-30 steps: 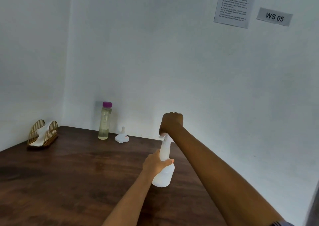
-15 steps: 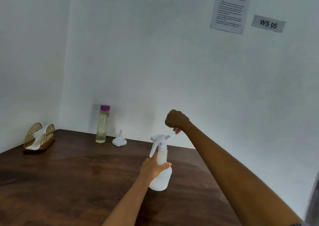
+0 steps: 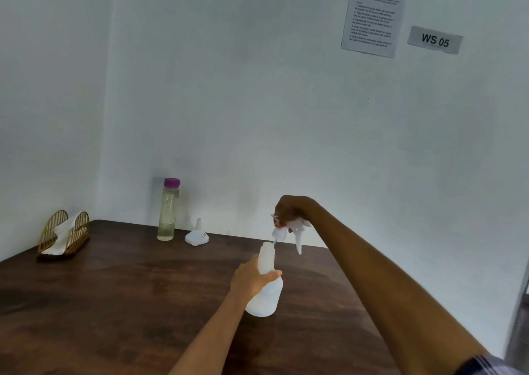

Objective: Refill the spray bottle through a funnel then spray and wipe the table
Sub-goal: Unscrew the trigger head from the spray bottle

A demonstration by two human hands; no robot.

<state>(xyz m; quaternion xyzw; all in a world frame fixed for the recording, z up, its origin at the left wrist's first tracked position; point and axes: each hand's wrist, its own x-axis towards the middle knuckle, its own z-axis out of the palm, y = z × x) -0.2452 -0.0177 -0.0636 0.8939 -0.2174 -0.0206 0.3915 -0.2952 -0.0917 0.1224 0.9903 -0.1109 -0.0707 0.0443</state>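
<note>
The white spray bottle [image 3: 264,294] stands on the dark wooden table [image 3: 114,303], and my left hand [image 3: 252,278] grips its neck. Just above the open neck, my right hand [image 3: 292,210] holds the white spray head [image 3: 289,230], lifted off with its thin dip tube still reaching into the bottle mouth. A clear refill bottle [image 3: 168,211] with a purple cap and pale liquid stands at the back of the table. A small white funnel [image 3: 197,234] lies upside down beside it.
A gold wire holder with white tissues [image 3: 64,234] sits at the table's far left corner. White walls close in the back and left. A printed sheet [image 3: 373,13] and a "WS 05" label [image 3: 435,41] hang on the wall.
My right hand came back down onto the spray head and lifted it off the bottle. My left hand kept its grip on the bottle's neck.
</note>
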